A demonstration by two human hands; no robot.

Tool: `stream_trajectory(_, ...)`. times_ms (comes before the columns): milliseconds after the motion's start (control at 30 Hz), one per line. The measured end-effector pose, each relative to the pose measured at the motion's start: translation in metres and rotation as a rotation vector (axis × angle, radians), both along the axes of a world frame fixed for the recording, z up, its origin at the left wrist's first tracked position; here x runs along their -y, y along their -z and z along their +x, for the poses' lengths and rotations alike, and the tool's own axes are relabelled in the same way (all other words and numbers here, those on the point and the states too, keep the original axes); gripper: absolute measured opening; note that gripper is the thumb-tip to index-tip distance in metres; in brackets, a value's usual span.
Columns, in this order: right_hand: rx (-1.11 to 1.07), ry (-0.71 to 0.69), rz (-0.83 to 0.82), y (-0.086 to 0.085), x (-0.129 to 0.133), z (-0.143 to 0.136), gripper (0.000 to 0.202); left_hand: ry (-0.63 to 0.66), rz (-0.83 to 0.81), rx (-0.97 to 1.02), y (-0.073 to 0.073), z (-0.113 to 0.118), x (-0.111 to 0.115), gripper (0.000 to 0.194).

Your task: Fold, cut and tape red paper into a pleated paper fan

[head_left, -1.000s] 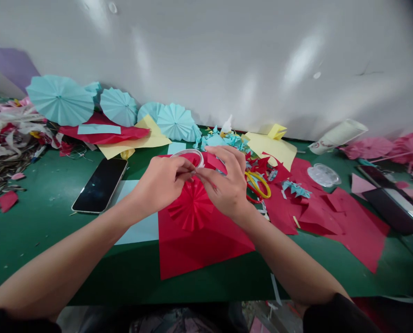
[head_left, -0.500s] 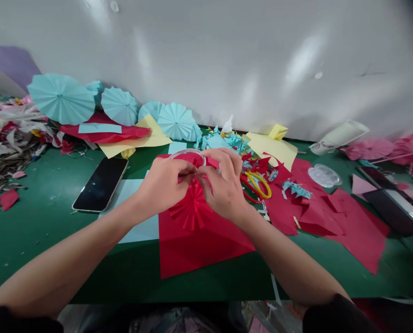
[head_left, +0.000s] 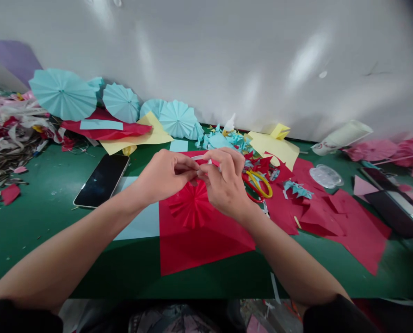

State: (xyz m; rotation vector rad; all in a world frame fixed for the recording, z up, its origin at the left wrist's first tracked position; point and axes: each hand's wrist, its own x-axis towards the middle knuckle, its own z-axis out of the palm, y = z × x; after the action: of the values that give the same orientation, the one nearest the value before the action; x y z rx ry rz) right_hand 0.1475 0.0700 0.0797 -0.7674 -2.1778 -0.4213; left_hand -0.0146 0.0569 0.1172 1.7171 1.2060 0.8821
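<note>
Above a red pleated paper rosette (head_left: 193, 207), my left hand (head_left: 164, 176) and my right hand (head_left: 227, 185) meet fingertip to fingertip. Both are closed in a pinch, and whatever lies between the tips is too small or hidden to make out. The rosette is folded into a fan and rests on a flat red paper sheet (head_left: 206, 254); its far part is covered by my fingers. Behind the hands shows part of a pale ring (head_left: 198, 157), perhaps a tape roll. Scissors with yellow and red handles (head_left: 261, 182) lie just right of my right hand.
A phone (head_left: 102, 180) and a light blue sheet (head_left: 138, 222) lie on the left. Blue paper rosettes (head_left: 65, 95) lean along the wall. Blue scraps (head_left: 223, 138), red paper pieces (head_left: 317, 212), a clear plastic lid (head_left: 326, 176) and a dark device (head_left: 397, 210) occupy the right.
My left fingers have curled in closer to my right fingertips, and more of the pale ring is covered. The rosette stays in place; the view has shifted slightly.
</note>
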Motion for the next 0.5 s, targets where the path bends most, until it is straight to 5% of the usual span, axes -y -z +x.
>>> stream_trajectory(167,0.018,-0.047,-0.058,-0.003,0.003,0.003,0.014,0.004,-0.004,0.003,0.001,-0.002,-0.003,0.019)
stream_trajectory(333,0.023,-0.142,-0.196,-0.017,0.010,0.005,0.016,-0.226,0.100,-0.072,0.003,-0.027,-0.024,0.016)
stream_trajectory(433,-0.048,-0.085,-0.265,-0.023,0.008,0.009,0.011,-0.241,0.156,-0.392,0.008,-0.038,-0.036,0.018)
stream_trajectory(500,-0.047,0.007,-0.375,-0.024,0.006,0.011,0.028,-0.184,0.144,-0.688,0.014,-0.039,-0.040,0.022)
